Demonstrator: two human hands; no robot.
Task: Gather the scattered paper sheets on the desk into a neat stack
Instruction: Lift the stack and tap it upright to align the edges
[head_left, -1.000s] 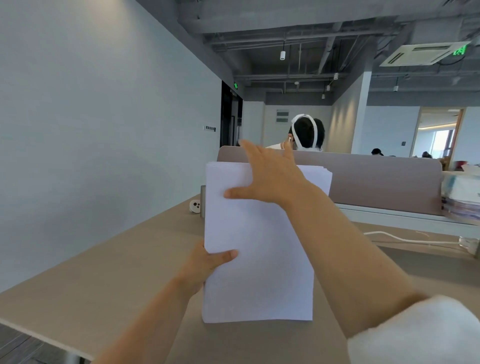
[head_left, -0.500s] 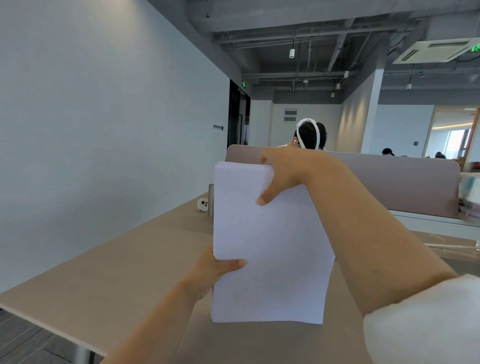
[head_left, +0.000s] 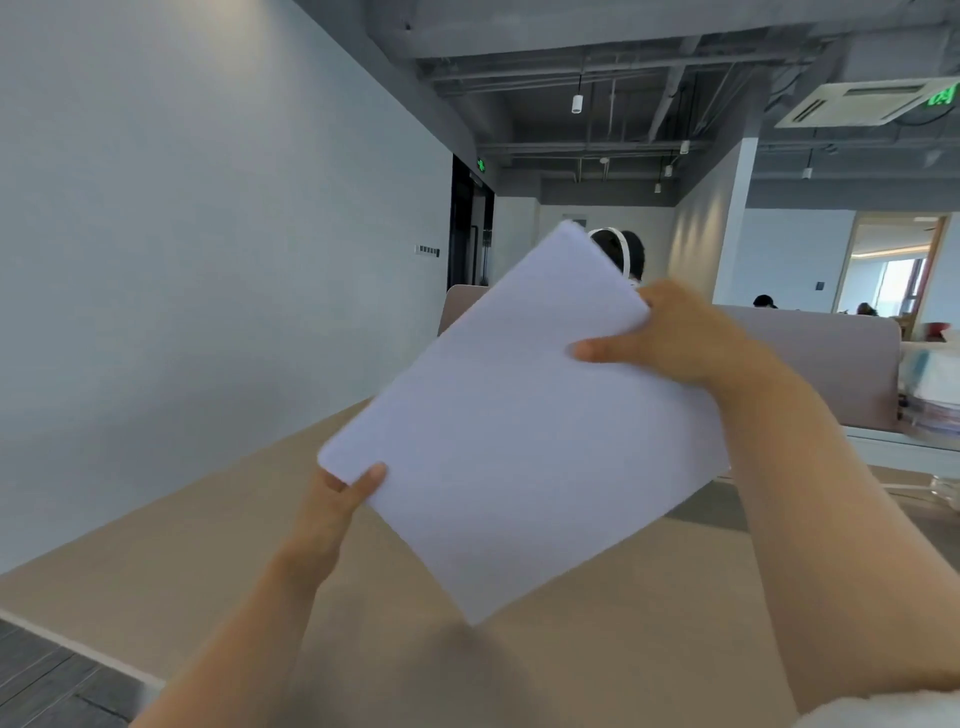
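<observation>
A stack of white paper sheets (head_left: 519, 426) hangs tilted in the air above the beige desk (head_left: 171, 551), one corner pointing down. My left hand (head_left: 337, 499) pinches the stack's left corner, thumb on the front. My right hand (head_left: 670, 338) grips its upper right edge, thumb on the front and fingers behind. The sheets look aligned; their back side is hidden.
A grey-pink partition (head_left: 810, 358) runs along the desk's far side, with a person's head (head_left: 623, 254) behind it. A pile of things (head_left: 930, 384) and a white cable (head_left: 904, 488) lie at the right. The desk's left edge (head_left: 78, 644) drops to dark floor.
The stack stood upright with its bottom edge on the desk; now it is lifted and rotated clockwise. My right hand slid from the top edge to the right edge.
</observation>
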